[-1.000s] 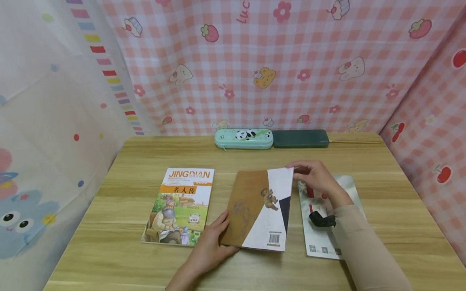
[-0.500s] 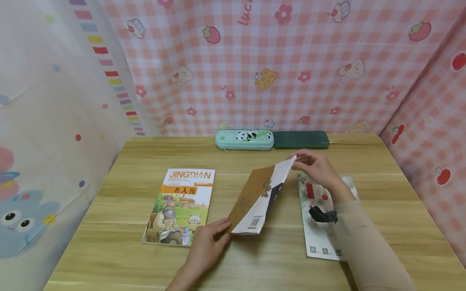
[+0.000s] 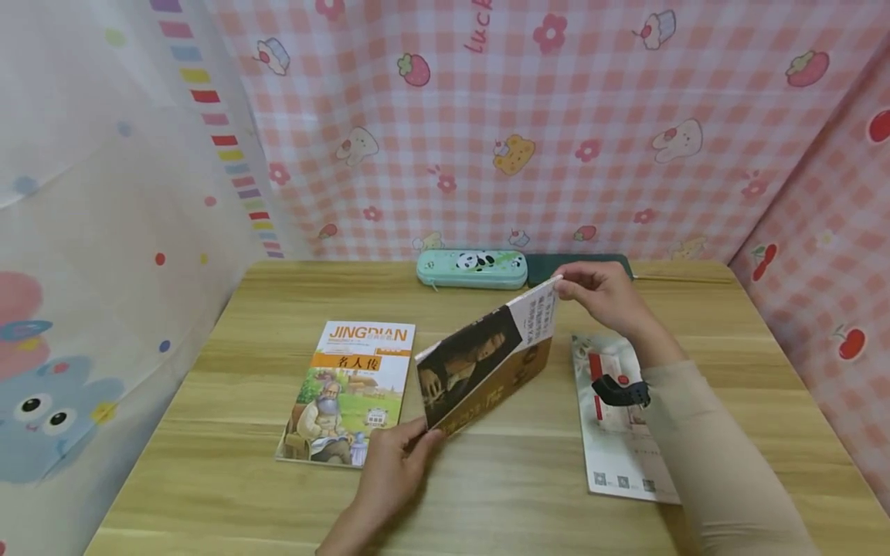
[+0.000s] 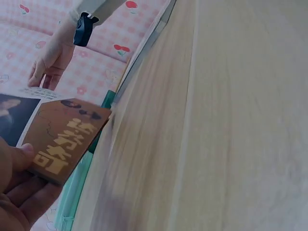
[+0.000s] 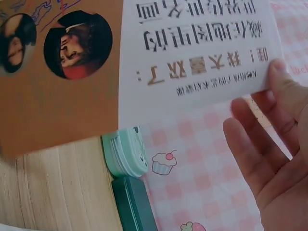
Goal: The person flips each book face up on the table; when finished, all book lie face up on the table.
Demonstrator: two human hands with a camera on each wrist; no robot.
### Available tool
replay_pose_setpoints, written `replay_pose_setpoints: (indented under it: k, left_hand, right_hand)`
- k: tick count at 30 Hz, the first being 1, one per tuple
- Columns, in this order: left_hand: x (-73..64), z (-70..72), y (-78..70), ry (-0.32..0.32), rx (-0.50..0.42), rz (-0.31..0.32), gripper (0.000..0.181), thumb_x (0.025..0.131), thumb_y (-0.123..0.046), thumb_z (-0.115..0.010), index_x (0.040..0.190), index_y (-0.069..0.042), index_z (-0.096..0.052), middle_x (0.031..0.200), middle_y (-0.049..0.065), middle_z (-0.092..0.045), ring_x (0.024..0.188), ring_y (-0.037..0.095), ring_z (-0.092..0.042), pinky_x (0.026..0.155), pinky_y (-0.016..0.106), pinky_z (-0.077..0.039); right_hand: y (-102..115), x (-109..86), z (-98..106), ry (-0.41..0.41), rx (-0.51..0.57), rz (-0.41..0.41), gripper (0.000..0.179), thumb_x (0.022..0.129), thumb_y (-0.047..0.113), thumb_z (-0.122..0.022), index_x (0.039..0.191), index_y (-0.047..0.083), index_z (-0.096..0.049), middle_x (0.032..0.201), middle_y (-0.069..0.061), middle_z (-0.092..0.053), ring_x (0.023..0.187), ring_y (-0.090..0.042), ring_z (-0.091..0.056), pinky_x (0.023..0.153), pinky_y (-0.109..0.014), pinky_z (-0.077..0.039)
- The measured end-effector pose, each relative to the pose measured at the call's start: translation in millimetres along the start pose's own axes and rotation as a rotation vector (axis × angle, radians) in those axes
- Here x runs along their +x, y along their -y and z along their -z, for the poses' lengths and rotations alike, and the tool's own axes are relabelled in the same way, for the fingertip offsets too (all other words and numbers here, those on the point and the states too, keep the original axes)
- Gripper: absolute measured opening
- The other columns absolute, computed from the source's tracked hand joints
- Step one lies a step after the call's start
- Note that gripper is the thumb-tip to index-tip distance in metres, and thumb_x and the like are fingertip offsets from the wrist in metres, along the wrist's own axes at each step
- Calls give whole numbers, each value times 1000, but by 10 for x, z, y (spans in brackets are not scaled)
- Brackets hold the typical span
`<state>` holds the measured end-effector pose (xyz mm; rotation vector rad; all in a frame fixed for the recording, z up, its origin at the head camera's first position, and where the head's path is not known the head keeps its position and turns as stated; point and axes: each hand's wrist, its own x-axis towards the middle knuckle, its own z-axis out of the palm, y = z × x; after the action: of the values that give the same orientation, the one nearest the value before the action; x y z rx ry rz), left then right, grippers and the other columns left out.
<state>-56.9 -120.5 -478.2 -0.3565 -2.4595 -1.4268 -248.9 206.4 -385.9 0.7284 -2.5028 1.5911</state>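
A thin book is held tilted above the table between both hands. Its brown, white and dark cover with a painted portrait faces me. My left hand grips the lower left corner; in the left wrist view the thumb lies on the brown cover with the fingers beneath. At the upper right corner my right hand pinches the edge between thumb and fingers. The right wrist view shows the white part of the cover with large print, upside down, and the right thumb at its edge.
To the left lies an orange and white book with a bearded man on it. A pale book lies under the right forearm, partly covered. Along the back stand a mint panda pencil case, a dark green case and a thin stick.
The held book has been raised and turned over, from its back cover with the barcode to its portrait cover. My right hand has moved up and away with its corner; the left stays low.
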Motion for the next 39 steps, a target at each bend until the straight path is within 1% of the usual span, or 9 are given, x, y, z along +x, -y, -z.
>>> replay_pose_setpoints:
  k: [6,10,16,23,28,31,34,37,39]
  left_hand:
    - [-18,-38,-16,-71,-71,22,16,86,-3,-78,102,-5,-79,91,8,-78,74,9,-73,62,18,-59]
    - [-24,-50,-23,-109,-161,74,29,83,-3,-81,111,2,-75,92,14,-77,78,19,-76,67,22,-60]
    - [-17,-76,-16,-104,-210,200,45,78,1,-83,120,8,-68,94,18,-76,77,19,-76,69,24,-61]
    - [6,-102,11,-135,-138,323,50,74,6,-85,120,14,-66,92,21,-75,78,25,-76,69,21,-60]
    - [31,-103,-17,-138,-183,409,66,79,1,-84,134,19,-52,113,34,-67,99,39,-72,80,28,-60]
    - [34,-105,-38,-78,-198,445,80,82,-7,-84,143,19,-40,133,39,-54,117,45,-62,92,33,-55]
    - [28,-114,-54,48,-170,423,94,82,-15,-85,149,18,-27,151,39,-32,134,47,-45,105,41,-45]
    - [18,-118,-86,150,-86,404,104,82,-26,-85,152,17,-21,157,39,-14,144,49,-27,115,51,-30]
    - [10,-113,-119,173,-36,413,105,83,-33,-84,152,16,-22,157,41,-11,146,51,-20,118,56,-24]
  right_hand:
    - [-2,30,-63,-19,73,-39,19,97,3,-66,110,-10,-71,98,-27,-72,79,-8,-72,74,-36,-63]
    - [-17,46,-133,-66,50,-103,22,97,10,-69,111,-6,-73,98,-23,-73,76,-9,-70,71,-37,-63]
    - [-114,51,-338,-146,-15,-239,24,98,19,-70,113,1,-75,104,-17,-75,77,-12,-68,72,-40,-62]
    - [-222,88,-612,-111,-48,-373,23,101,17,-64,119,6,-73,113,-13,-72,97,-23,-64,79,-34,-57]
    - [-310,92,-776,-53,28,-468,28,103,19,-61,127,8,-69,121,-12,-68,104,-24,-59,87,-33,-50]
    - [-374,87,-855,-12,97,-519,32,103,19,-62,132,6,-66,126,-14,-65,108,-25,-57,90,-33,-48]
    - [-441,89,-914,31,103,-523,36,102,20,-63,134,2,-64,130,-18,-63,114,-28,-56,98,-37,-47]
    - [-503,86,-952,82,60,-522,40,102,23,-63,135,0,-62,133,-19,-62,121,-30,-55,107,-42,-43]
    - [-536,76,-965,116,44,-523,42,102,24,-63,137,0,-61,135,-19,-61,125,-32,-55,111,-45,-41]
